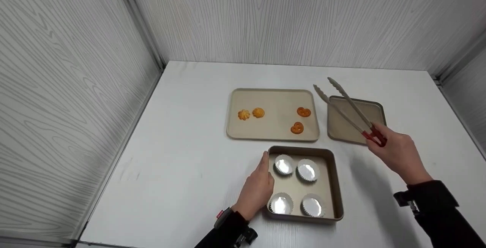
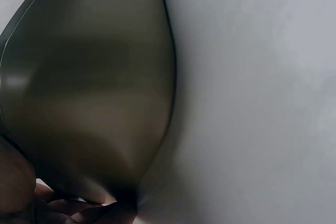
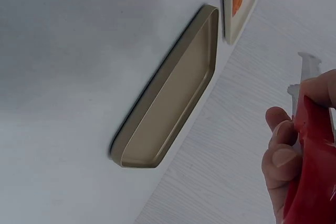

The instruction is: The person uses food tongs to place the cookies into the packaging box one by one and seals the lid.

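My left hand (image 1: 256, 189) holds the left wall of a deep square baking pan (image 1: 336, 187), thumb by the rim and fingers along the outside. In the left wrist view the pan's wall (image 2: 94, 93) looms close, with the fingers (image 2: 68, 214) against it. Several shiny fluted baking cups (image 1: 308, 170) sit inside the pan. My right hand (image 1: 398, 151) grips the red handles of metal tongs (image 1: 351, 105). Their tips are apart, nothing between them, raised near the small tray's far left corner. The right wrist view shows fingers round the red handle (image 3: 315, 166).
Behind the pan lies a wide beige tray (image 1: 273, 132) with two yellow cookies (image 1: 258, 112) at left and two pretzel-shaped pieces (image 1: 303, 112) at right. A smaller brown tray (image 1: 341, 124) lies to its right. Pale wood-grain walls (image 1: 288, 20) surround the white table (image 1: 182, 134).
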`<state>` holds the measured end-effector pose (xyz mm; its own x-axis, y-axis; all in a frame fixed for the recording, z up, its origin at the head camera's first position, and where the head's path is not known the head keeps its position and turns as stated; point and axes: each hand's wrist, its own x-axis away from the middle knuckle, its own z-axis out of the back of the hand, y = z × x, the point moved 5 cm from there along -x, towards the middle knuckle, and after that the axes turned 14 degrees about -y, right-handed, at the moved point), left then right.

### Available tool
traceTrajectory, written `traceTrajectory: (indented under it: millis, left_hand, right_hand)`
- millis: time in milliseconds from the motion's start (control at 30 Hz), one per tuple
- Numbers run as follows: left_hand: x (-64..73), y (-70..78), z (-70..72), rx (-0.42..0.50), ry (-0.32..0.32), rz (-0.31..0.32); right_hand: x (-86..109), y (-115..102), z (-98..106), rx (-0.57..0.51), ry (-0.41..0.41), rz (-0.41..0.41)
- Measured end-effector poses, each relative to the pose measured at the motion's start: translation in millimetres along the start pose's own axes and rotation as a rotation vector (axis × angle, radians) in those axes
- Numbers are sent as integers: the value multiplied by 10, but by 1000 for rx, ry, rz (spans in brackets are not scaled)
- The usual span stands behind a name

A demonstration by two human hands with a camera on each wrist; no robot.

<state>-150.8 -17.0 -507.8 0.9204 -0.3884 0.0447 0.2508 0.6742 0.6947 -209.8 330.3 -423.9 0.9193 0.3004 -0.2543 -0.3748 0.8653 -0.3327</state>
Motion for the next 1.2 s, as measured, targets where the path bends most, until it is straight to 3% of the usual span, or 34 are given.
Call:
traceTrajectory:
  millis: [233, 567, 1200]
  left_hand:
    - [6, 9, 1, -10, 24, -25]
    - [-2, 12, -4, -3, 15, -11]
    - [-10, -8, -11, -4, 14, -1]
  right_hand:
    - [-7, -109, -117, -36, -147, 34]
    - [12, -94, -239, -62, -367, -10]
    - [-29, -128, -268, -13, -430, 50]
